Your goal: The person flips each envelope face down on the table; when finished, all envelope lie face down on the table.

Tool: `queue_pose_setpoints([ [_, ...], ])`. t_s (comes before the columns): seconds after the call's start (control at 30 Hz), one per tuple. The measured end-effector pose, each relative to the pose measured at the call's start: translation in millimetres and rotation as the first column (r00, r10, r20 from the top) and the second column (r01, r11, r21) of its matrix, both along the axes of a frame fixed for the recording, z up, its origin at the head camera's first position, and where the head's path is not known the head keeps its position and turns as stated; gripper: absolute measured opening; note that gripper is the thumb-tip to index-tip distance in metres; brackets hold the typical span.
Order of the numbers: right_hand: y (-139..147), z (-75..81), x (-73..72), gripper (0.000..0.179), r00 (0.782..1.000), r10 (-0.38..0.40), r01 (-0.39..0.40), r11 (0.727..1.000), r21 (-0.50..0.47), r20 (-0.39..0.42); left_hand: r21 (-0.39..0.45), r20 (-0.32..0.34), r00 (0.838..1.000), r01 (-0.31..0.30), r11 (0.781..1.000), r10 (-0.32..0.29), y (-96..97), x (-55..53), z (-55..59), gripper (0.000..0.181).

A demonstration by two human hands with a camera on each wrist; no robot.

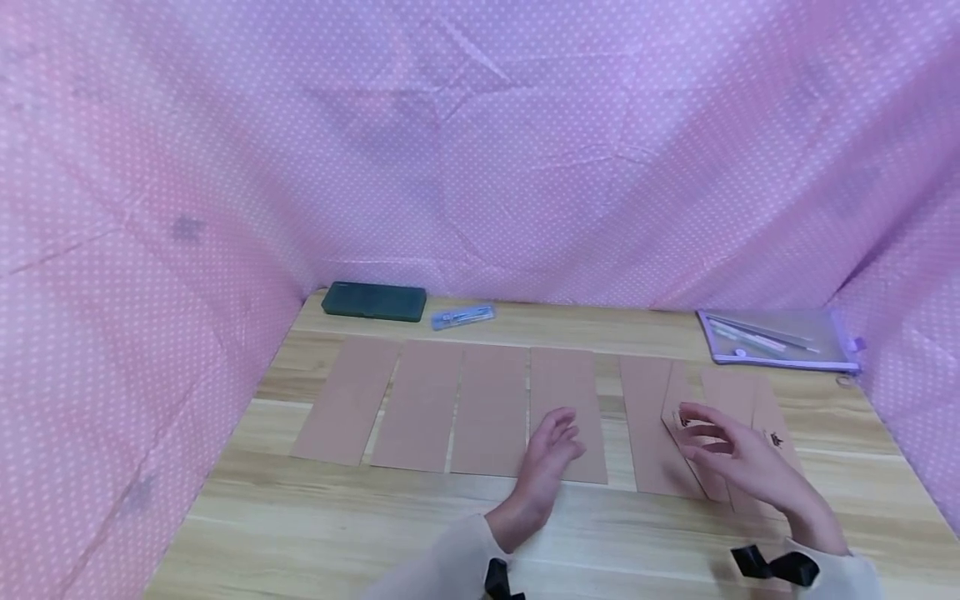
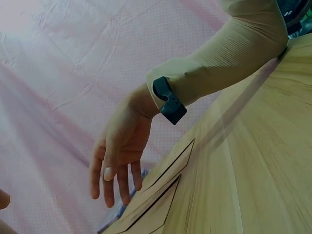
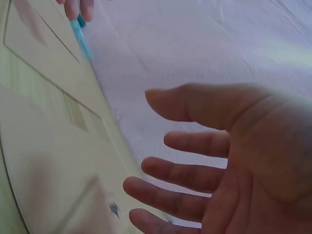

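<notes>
Several brown paper rectangles lie in a row on the table. Over the fourth sheet from the left point(image 1: 564, 379) hovers my left hand point(image 1: 543, 462), fingers relaxed and holding nothing. My right hand point(image 1: 742, 454) hangs above the right-hand sheets, its fingers loosely bent with nothing between them. Beneath it, a brown piece with a slanted lower corner overlaps the fifth sheet point(image 1: 647, 425). Another overlapped pair point(image 1: 765, 408) lies farther right and bears a small dark printed mark. The right wrist view shows the right palm point(image 3: 263, 141), with thumb and fingers apart in the air.
At the back left sit a dark green case point(image 1: 373, 301) and a small blue packet point(image 1: 462, 316). A clear pouch with purple edging point(image 1: 787, 364) holds pens at the back right. Pink dotted cloth point(image 1: 480, 167) hangs round the wooden table point(image 1: 247, 525).
</notes>
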State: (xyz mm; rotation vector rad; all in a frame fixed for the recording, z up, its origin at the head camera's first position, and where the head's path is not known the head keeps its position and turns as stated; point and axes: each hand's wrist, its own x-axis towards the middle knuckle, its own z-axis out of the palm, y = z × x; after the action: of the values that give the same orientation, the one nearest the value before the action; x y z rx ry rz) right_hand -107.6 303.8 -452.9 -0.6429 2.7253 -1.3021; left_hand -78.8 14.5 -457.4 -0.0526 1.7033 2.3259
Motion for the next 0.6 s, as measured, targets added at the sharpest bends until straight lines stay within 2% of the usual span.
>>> queue_pose_setpoints([
  [0.13, 13.8, -2.7, -0.7, 0.056, 1.000, -0.018, 0.019, 1.000, 0.009, -0.025, 0.002, 0.000, 1.000, 0.003, 1.000, -0.003, 19.2, -5.8, -0.4, 0.055],
  [0.37, 32.2, -12.5, -3.1, 0.059, 0.993, -0.099, 0.104, 0.992, 0.076, -0.064, 0.008, 0.031, 0.999, -0.011, 1.000, 0.011, 49.7, -13.2, 1.0, 0.052],
  [0.47, 37.1, -15.5, -3.8, 0.058, 0.992, -0.109, 0.115, 0.989, 0.093, -0.063, -0.032, 0.024, 1.000, -0.013, 0.999, 0.013, 60.9, -14.6, 1.3, 0.053],
  [0.6, 40.4, -20.9, -4.1, 0.062, 0.995, -0.090, 0.093, 0.993, 0.066, -0.041, -0.118, 0.013, 1.000, -0.012, 0.993, 0.014, 73.3, -14.5, -0.7, 0.058],
])
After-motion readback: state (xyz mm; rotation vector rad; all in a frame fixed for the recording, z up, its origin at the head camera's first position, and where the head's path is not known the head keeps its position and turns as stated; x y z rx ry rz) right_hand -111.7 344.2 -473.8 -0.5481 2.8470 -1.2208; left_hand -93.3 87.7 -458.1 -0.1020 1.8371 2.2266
